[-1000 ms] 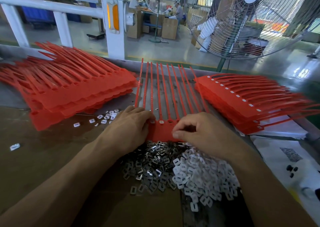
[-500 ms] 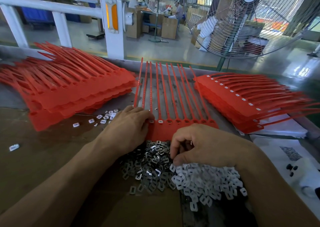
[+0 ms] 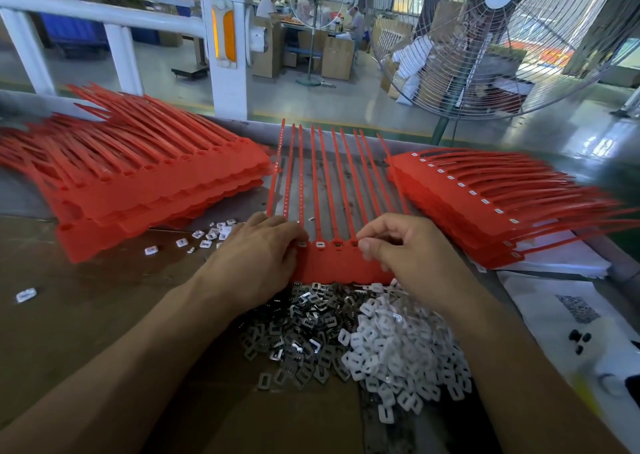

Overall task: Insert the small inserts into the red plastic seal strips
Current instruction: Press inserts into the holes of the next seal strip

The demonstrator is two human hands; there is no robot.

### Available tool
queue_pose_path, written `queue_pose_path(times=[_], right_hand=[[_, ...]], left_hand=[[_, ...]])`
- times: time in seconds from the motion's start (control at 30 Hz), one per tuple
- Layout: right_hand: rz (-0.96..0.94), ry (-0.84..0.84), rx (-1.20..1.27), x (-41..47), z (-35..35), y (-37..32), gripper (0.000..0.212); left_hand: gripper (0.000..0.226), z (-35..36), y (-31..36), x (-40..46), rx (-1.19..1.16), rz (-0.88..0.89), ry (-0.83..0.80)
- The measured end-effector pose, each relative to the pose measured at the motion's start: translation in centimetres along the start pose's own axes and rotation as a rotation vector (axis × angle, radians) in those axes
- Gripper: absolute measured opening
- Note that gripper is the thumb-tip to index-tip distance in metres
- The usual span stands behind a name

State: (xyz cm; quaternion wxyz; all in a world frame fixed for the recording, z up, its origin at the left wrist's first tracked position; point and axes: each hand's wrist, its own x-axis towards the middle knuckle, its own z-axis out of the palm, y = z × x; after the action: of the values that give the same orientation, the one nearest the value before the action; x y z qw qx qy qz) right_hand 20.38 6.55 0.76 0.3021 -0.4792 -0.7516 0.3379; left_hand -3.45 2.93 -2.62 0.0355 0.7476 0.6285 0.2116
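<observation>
A red seal strip sheet (image 3: 341, 266) lies flat in front of me, its thin tails pointing away. My left hand (image 3: 254, 256) rests on its left end, fingers pressing by the first sockets. My right hand (image 3: 407, 245) hovers over the sheet's right part, thumb and forefinger pinched together at a socket (image 3: 355, 243); a small insert between them is hidden. Two sockets to the left show white inserts. Below the sheet lie a heap of metal inserts (image 3: 304, 329) and a heap of white plastic inserts (image 3: 391, 346).
A tall stack of red strip sheets (image 3: 138, 190) sits at the left, another stack with white inserts fitted (image 3: 485, 204) at the right. Loose white inserts (image 3: 207, 237) lie near the left stack. Papers (image 3: 561, 318) lie at the right; a large fan (image 3: 502, 37) stands behind the table.
My right hand went down to the white insert heap half a second ago and has come back up to the sheet's sockets with fingers pinched. The left hand stayed in place.
</observation>
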Motion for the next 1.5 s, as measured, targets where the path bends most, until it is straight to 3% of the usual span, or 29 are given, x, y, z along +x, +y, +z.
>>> queue_pose_path(times=[0.33,0.5,1.03,1.5], right_hand=[[0.047,0.122,-0.033,1.1,1.3,1.4,0.006],[0.013,0.190,-0.058,2.1,2.6,1.2,0.013],[0.074,0.116,-0.260,3.0,3.6,0.6,0.020],[0.007,0.146,-0.294,3.0,3.7,0.8,0.009]], left_hand=[[0.032,0.1,0.1,0.0,0.018,0.004,0.009],[0.032,0.0,0.3,-0.1,0.021,-0.006,0.000],[0.033,-0.2,1.0,-0.2,0.038,-0.022,-0.016],[0.032,-0.3,0.9,-0.2,0.035,-0.019,-0.023]])
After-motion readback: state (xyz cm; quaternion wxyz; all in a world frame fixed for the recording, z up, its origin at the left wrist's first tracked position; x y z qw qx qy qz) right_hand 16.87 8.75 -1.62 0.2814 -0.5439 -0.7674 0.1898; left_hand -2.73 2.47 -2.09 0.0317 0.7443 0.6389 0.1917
